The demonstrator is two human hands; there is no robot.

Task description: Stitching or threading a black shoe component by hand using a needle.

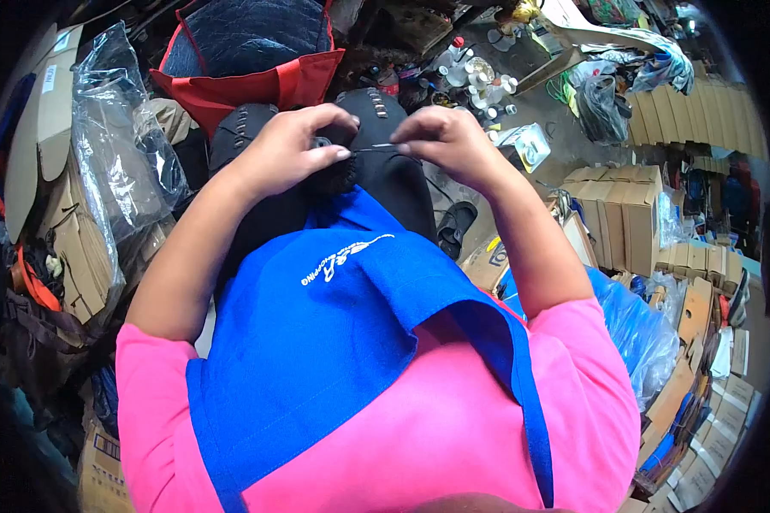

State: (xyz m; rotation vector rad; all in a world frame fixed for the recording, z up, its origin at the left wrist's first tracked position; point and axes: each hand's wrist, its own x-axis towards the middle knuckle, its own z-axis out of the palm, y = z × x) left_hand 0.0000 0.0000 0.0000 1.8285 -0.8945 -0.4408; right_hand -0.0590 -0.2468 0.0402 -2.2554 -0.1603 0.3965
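Note:
A thin dark strand like thread [366, 151] is stretched between my two hands above my lap. Close to the right fingertips it shows a pale, shiny length that may be a needle. My left hand [295, 141] has the strand at its thumb tip, the index finger curled above; what presses behind the thumb is hidden. With thumb and fingers pinched, my right hand [449, 145] grips the other end. Below my left hand lies a black, rough-edged object [338, 175], mostly covered, its kind unclear. Black trousers [406, 188] with ladder-like stitching over the knees cover my legs.
A red bag with silvery lining [248, 85] stands open beyond my knees. Clear plastic [124, 162] and cardboard lie left. Plastic bottles [483, 81] cluster on the floor ahead right, with a black sandal [458, 227] nearer. Cardboard boxes [620, 209] stack at right. A blue apron [316, 342] covers my front.

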